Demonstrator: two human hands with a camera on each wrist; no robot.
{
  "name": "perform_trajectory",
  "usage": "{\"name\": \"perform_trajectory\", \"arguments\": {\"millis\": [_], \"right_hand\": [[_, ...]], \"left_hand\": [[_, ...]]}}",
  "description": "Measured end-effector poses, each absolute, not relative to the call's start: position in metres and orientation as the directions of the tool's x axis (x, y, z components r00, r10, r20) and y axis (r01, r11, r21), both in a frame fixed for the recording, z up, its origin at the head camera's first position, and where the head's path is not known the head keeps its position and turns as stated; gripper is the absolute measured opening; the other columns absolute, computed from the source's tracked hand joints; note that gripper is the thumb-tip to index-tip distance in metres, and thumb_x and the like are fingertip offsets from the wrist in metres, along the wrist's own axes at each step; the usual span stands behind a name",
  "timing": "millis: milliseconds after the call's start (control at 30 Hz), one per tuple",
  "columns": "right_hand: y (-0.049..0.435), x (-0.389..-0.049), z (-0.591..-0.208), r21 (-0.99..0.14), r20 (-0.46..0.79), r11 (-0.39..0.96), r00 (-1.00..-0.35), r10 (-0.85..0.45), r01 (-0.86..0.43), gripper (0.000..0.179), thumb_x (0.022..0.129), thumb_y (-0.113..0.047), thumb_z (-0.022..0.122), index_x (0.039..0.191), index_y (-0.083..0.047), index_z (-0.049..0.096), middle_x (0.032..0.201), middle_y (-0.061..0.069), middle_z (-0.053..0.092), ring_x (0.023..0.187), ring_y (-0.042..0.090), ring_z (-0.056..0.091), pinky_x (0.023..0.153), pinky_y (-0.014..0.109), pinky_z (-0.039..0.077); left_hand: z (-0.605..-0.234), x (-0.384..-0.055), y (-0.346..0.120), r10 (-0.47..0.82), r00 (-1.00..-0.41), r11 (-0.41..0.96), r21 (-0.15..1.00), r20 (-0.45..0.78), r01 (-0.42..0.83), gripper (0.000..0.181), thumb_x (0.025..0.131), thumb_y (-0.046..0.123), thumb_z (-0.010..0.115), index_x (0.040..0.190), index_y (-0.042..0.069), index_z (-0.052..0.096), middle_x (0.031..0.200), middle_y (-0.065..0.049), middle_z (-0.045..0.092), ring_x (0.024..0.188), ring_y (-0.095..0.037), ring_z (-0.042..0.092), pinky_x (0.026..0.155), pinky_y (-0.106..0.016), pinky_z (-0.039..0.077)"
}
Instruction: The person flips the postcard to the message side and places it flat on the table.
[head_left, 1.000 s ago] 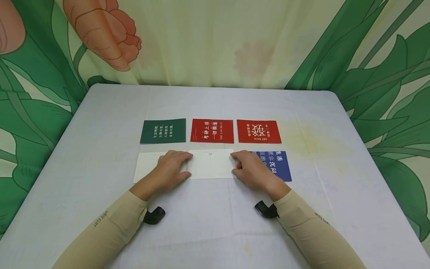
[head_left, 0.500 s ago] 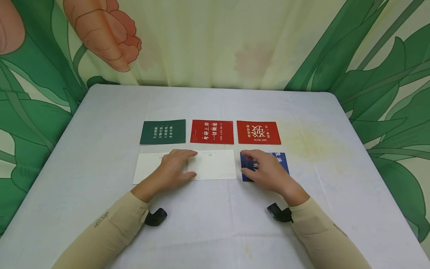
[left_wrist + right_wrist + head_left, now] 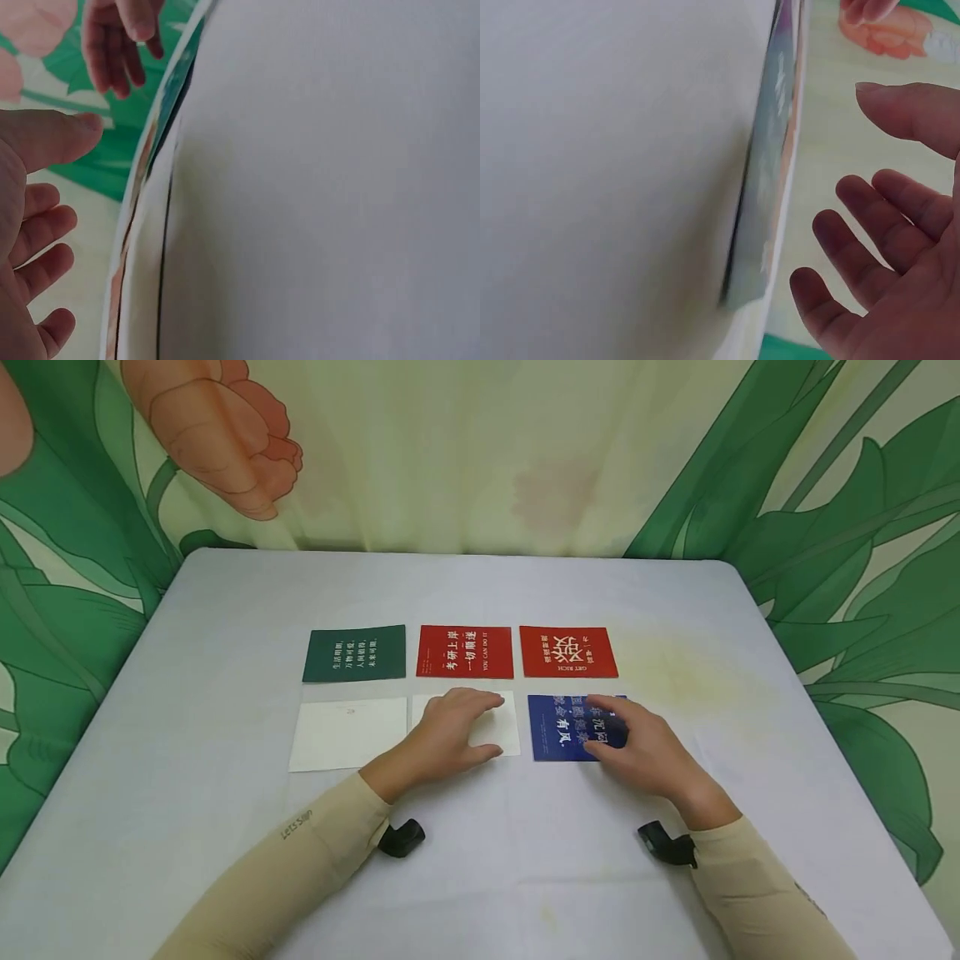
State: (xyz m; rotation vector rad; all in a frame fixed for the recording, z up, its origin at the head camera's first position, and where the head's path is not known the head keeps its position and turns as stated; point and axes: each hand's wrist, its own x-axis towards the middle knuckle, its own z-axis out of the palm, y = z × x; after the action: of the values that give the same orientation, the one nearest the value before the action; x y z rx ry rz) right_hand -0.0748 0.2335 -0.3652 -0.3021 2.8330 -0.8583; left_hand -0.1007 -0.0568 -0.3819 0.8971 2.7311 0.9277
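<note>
A: Item one, stock and location?
B: Laid flat on the table [image 3: 240, 610], two rows of three. Clock centre: middle white card [image 3: 501, 727], near row; twelve at the table's far edge. Second white card [image 3: 348, 733] at nine; blue card [image 3: 557, 727] at three; green card [image 3: 355, 653] at ten; red card [image 3: 465, 652] at twelve; second red card [image 3: 568, 652] at two.

A: Item two, step in hand?
B: By judgement, setting the near row straight; gaps narrow, rows roughly even. Any further shift of the blue card would call for fingertips at its edges and a light slide, the piece being thin.

A: Item three, grip, left hand [image 3: 447, 735]?
B: Thumb and fingers spread well apart, tips toward three, over the middle white card and partly covering it. Holding: nothing. Contact: cannot tell.

A: Item four, grip, right hand [image 3: 648, 747]?
B: Likewise spread, tips toward nine, over the blue card's three-o'clock side. Fingers loosely bent, spaced. Holding: nothing. Contact: uncertain.
</note>
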Motion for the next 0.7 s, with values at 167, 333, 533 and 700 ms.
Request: {"name": "perform_trajectory", "arguments": {"millis": [167,333,533,700], "right_hand": [[0.247,-0.074,-0.367,-0.525,-0.156,0.847,-0.970,-0.188,-0.080,0.068,0.089,-0.021,0.073,0.149,-0.005,0.044,0.149,0.026,0.042,0.137,0.049,0.036,0.105,0.065,0.034],[0.255,-0.077,-0.366,-0.502,-0.202,0.863,-0.963,-0.180,-0.056,0.073,0.088,-0.021,0.075,0.151,-0.003,0.041,0.151,0.029,0.038,0.138,0.050,0.033,0.106,0.065,0.032],[0.260,-0.082,-0.370,-0.497,-0.258,0.866,-0.943,-0.209,-0.056,0.079,0.087,-0.019,0.076,0.152,0.000,0.037,0.151,0.030,0.036,0.139,0.050,0.031,0.109,0.063,0.028],[0.260,-0.083,-0.373,-0.490,-0.269,0.869,-0.937,-0.225,-0.068,0.079,0.086,-0.018,0.077,0.151,0.004,0.037,0.149,0.032,0.037,0.137,0.051,0.033,0.109,0.063,0.028]], "left_hand": [[-0.385,-0.105,-0.035,0.631,-0.775,0.647,0.527,0.037,0.551,0.065,0.086,0.030,0.079,0.142,0.010,0.055,0.140,-0.007,0.056,0.134,-0.026,0.043,0.101,-0.051,0.037],[-0.383,-0.111,-0.015,0.646,-0.763,0.684,0.448,-0.005,0.576,0.071,0.085,0.040,0.079,0.145,0.013,0.052,0.144,-0.003,0.053,0.136,-0.023,0.039,0.104,-0.047,0.034],[-0.384,-0.113,0.001,0.627,-0.778,0.728,0.386,-0.042,0.566,0.077,0.084,0.047,0.077,0.148,0.015,0.049,0.147,-0.001,0.050,0.137,-0.021,0.037,0.107,-0.048,0.032],[-0.385,-0.114,0.004,0.610,-0.790,0.748,0.371,-0.059,0.550,0.080,0.083,0.050,0.078,0.149,0.015,0.049,0.147,0.000,0.050,0.137,-0.020,0.037,0.106,-0.046,0.032]]}}
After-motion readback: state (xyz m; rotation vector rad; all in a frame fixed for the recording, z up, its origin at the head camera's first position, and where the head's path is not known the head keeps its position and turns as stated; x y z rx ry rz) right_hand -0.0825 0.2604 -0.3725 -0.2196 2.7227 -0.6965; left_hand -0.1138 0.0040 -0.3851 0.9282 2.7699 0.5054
